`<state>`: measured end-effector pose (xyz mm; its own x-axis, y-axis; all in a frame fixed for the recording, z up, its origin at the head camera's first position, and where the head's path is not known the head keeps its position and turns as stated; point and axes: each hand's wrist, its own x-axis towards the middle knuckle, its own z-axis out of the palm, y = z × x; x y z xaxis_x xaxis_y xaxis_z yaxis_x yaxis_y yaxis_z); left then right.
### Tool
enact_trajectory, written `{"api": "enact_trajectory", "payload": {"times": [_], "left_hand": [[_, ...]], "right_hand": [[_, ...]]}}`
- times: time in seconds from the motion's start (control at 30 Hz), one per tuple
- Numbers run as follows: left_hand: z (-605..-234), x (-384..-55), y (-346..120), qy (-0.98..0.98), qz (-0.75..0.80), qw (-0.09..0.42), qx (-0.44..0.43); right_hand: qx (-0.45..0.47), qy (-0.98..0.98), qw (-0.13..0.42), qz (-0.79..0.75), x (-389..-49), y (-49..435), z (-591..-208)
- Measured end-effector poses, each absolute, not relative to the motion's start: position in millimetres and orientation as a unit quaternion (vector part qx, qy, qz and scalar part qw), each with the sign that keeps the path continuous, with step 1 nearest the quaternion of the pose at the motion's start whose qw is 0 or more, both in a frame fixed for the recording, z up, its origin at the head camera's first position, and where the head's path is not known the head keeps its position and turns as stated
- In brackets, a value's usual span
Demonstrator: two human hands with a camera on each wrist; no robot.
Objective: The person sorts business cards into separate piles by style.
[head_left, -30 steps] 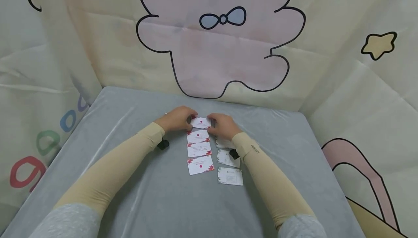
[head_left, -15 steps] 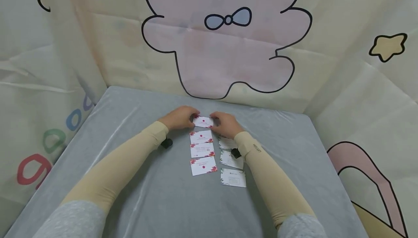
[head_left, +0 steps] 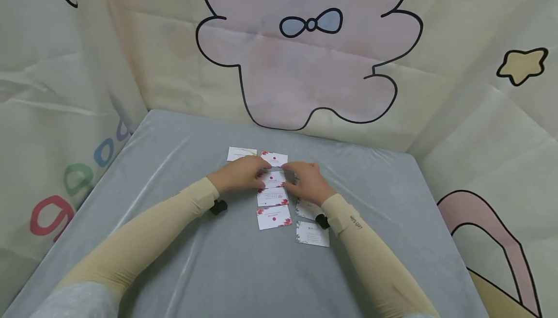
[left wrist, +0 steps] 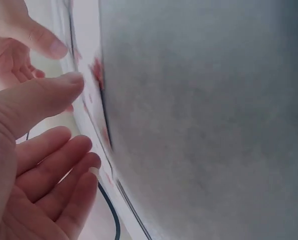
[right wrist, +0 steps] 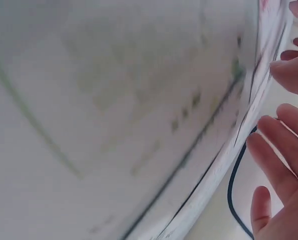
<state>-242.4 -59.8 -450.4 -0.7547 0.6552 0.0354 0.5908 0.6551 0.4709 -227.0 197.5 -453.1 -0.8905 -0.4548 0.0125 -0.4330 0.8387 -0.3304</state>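
Observation:
Several white cards with red floral corners lie in a column: a top card, a second card, a third card and a bottom card. My left hand is at the left side of the second card, fingertips close to its edge. Opposite it, at the right side of that card, is my right hand. In both wrist views the thumbs and fingers stand apart, with nothing pinched between them. A white card lies beyond the left hand, partly covered by it.
Green-leafed cards form a column on the right, including a lower card and one above it, partly hidden by the right wrist. Grey cloth covers the table. A printed curtain hangs behind the far edge.
Both hands have left the top floral card and come back toward me, to the second one. The white card at the far left now shows. The head view has shifted slightly.

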Motion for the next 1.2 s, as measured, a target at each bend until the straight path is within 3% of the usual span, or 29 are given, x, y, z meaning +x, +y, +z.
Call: {"api": "enact_trajectory", "payload": {"times": [0.2,0.63,0.9,1.2], "left_hand": [[-452.2,-241.6,-57.9,0.91,0.21,0.061,0.352],[-452.4,-249.1,-58.2,0.913,0.209,0.079,0.34],[-445.6,-271.9,-56.4,0.919,0.23,0.07,0.313],[-441.5,-302.6,-47.5,0.931,0.203,0.075,0.294]], "right_hand": [[-0.237,0.959,0.038,-0.15,-214.1,193.9,-449.4],[-0.227,0.96,0.048,-0.157,-221.1,191.4,-455.8],[-0.208,0.963,0.018,-0.169,-246.6,189.3,-454.0],[-0.182,0.965,0.028,-0.186,-274.7,184.3,-449.2]]}}
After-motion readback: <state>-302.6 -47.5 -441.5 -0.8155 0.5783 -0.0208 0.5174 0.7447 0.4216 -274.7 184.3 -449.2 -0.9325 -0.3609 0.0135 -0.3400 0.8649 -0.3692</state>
